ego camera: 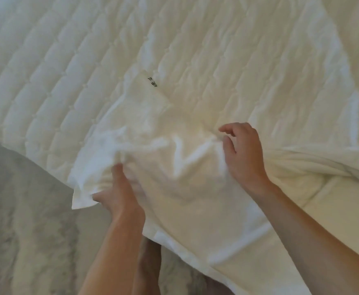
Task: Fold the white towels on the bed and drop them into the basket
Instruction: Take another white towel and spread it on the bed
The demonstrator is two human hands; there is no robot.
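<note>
A white towel [174, 167] lies rumpled at the near edge of the quilted white bed [68, 71], part of it hanging over the side. My left hand [119, 192] grips a bunched fold of the towel near its left corner, thumb out to the left. My right hand [242, 150] hovers over the towel's middle with fingers loosely curled; it looks free of the cloth. No basket is in view.
A small black printed mark [153, 81] shows on the bed beyond the towel. More white cloth [315, 160] is bunched at the right. Grey patterned carpet [25, 209] lies at the lower left, with my bare feet [148, 262] below the towel.
</note>
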